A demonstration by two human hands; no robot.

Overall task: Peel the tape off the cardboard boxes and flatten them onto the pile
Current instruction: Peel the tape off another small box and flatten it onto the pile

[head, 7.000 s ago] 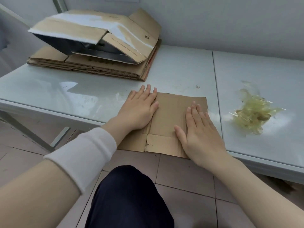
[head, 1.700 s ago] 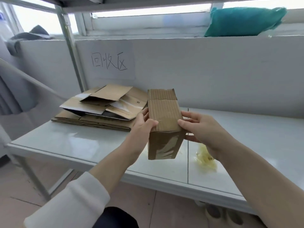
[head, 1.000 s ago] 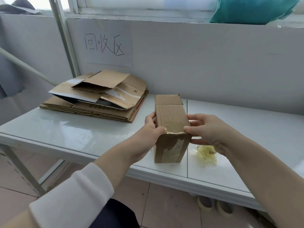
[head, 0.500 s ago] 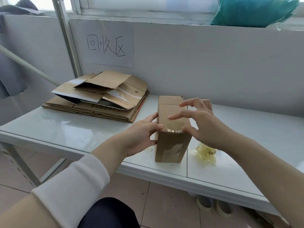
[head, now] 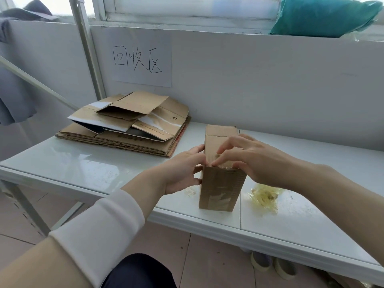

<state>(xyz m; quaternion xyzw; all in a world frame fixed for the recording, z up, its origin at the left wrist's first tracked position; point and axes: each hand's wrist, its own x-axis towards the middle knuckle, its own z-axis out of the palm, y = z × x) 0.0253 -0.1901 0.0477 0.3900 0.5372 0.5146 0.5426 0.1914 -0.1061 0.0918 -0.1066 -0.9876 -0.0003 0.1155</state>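
Right hand [head: 255,161] has dropped onto the box [head: 220,183]; its fingers [head: 220,161] pick at the tape [head: 221,196], hold unconfirmed; left hand [head: 180,171] grips the box. Peeling appears to be starting.

White table [head: 93,163] bears cardboard pile [head: 124,140], upright box [head: 220,183], tape wad [head: 264,197].

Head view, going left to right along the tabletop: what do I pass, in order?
The pile of flattened cardboard → left hand → upright cardboard box → wad of peeled tape.
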